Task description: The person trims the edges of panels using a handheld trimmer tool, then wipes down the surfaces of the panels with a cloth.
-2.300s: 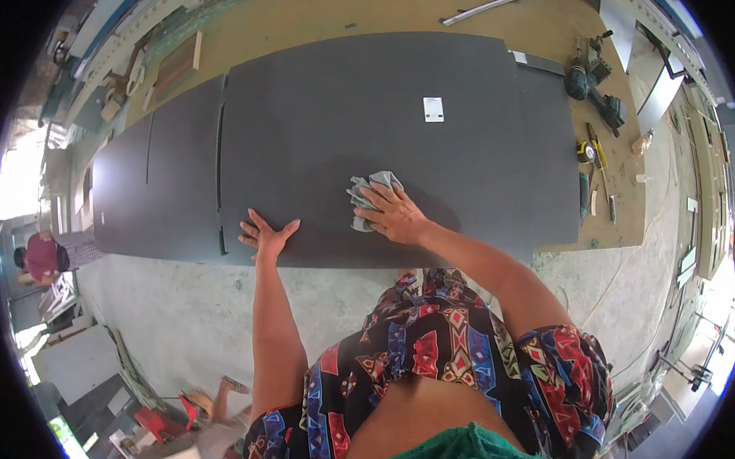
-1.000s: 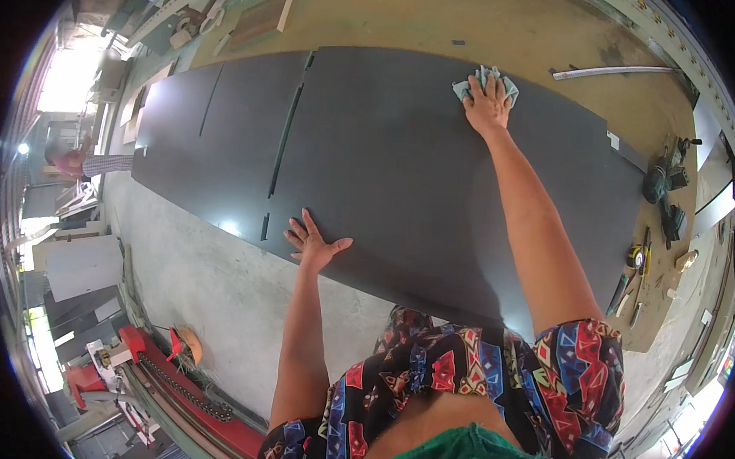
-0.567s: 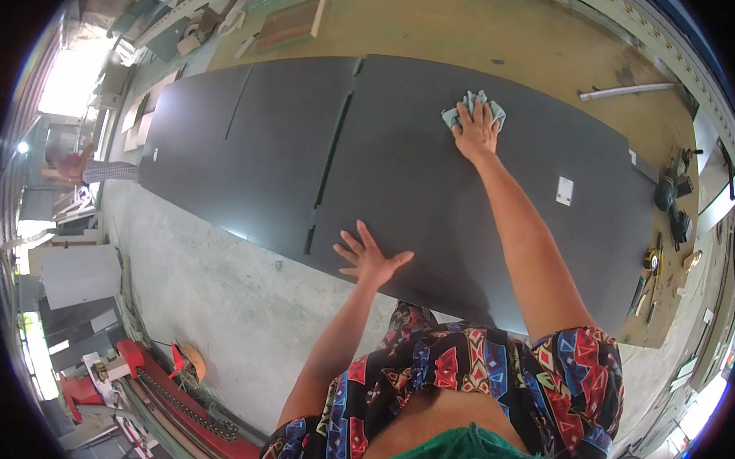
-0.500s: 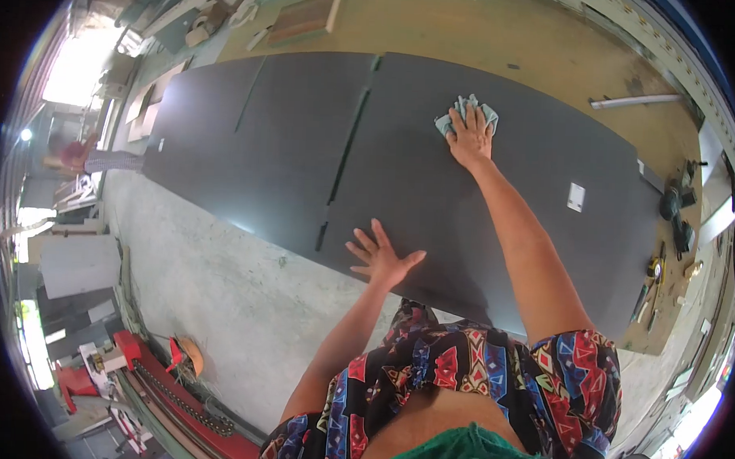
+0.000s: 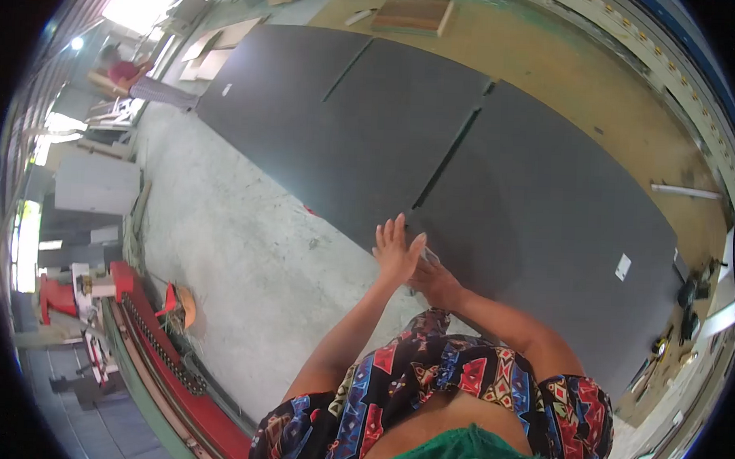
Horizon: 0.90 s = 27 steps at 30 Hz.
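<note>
A large dark grey panel [image 5: 530, 203] with slots cut through it lies flat before me. Near its front edge my left hand [image 5: 397, 253] has its fingers stretched out and holds nothing. Right beside it, partly behind the left thumb, my right hand [image 5: 435, 284] presses a pale cloth [image 5: 430, 254] at the panel's edge. Most of the cloth is hidden by my hands. A small white label [image 5: 623, 267] sits on the panel at the right, and another label [image 5: 227, 89] near its far left end.
Under the panel is a brown worktable [image 5: 621, 149], with a wooden block [image 5: 413, 15] at the back and a tape measure [image 5: 660, 346] among tools at the right. A red machine [image 5: 172, 376] stands at lower left. Another person [image 5: 130, 75] is at the far left.
My right hand has come with the cloth from the middle of the panel to the front edge, beside my left hand. The view has turned, so the panel appears shifted right.
</note>
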Each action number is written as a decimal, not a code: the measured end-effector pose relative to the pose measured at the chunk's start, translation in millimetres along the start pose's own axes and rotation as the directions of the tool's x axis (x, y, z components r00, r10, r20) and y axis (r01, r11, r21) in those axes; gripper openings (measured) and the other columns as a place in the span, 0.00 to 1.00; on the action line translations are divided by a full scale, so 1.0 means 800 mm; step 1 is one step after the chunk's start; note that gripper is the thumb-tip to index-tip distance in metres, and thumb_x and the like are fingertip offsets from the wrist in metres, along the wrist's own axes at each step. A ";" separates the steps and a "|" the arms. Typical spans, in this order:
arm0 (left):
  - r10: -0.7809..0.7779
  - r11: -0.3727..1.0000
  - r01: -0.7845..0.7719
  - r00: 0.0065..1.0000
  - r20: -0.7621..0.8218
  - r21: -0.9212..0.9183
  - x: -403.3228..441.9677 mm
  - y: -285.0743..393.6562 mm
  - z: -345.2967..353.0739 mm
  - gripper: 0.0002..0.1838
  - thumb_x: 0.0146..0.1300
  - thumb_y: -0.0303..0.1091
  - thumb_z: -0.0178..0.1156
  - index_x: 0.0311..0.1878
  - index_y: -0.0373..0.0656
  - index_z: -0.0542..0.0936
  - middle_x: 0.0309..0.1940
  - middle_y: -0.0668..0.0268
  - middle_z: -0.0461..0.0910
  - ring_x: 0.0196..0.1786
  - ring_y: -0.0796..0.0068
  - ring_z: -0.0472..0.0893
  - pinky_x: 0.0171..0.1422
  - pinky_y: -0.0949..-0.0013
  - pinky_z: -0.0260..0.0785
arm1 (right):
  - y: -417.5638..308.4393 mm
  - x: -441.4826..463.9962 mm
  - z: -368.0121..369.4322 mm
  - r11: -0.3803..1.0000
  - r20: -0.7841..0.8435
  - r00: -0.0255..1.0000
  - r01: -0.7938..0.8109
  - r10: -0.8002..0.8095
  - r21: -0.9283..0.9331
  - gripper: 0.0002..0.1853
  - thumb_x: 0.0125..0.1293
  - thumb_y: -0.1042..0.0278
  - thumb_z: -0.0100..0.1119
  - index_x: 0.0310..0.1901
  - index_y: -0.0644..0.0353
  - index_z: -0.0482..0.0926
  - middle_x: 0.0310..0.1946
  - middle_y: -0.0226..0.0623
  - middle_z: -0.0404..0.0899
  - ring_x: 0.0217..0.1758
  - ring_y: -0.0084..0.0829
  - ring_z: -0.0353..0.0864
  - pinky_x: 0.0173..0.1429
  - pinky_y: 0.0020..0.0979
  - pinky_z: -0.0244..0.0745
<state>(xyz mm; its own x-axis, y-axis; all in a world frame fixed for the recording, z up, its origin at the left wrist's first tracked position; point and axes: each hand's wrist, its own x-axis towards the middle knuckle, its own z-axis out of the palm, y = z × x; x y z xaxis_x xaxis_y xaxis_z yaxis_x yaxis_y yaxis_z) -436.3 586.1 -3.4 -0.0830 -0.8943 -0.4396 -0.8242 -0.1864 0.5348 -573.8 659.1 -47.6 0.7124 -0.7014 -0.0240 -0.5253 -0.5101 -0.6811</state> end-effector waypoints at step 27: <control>-0.142 0.922 0.009 0.937 0.318 0.386 0.036 -0.001 -0.117 0.69 0.41 0.77 0.60 0.75 0.55 0.29 0.74 0.49 0.20 0.73 0.39 0.16 0.62 0.21 0.17 | 0.264 0.078 -0.274 0.292 -0.465 0.331 -0.944 0.821 -0.157 0.31 0.68 0.51 0.49 0.71 0.33 0.55 0.75 0.29 0.45 0.77 0.40 0.44 0.75 0.52 0.42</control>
<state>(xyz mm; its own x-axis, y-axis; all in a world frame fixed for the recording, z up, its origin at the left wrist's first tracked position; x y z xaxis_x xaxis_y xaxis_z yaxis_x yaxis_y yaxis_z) -385.9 522.2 51.1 -0.1393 -0.6823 -0.7177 -0.9772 -0.0226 0.2111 -742.1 398.3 -32.8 -0.4119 -0.8825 -0.2268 -0.8984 0.4350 -0.0611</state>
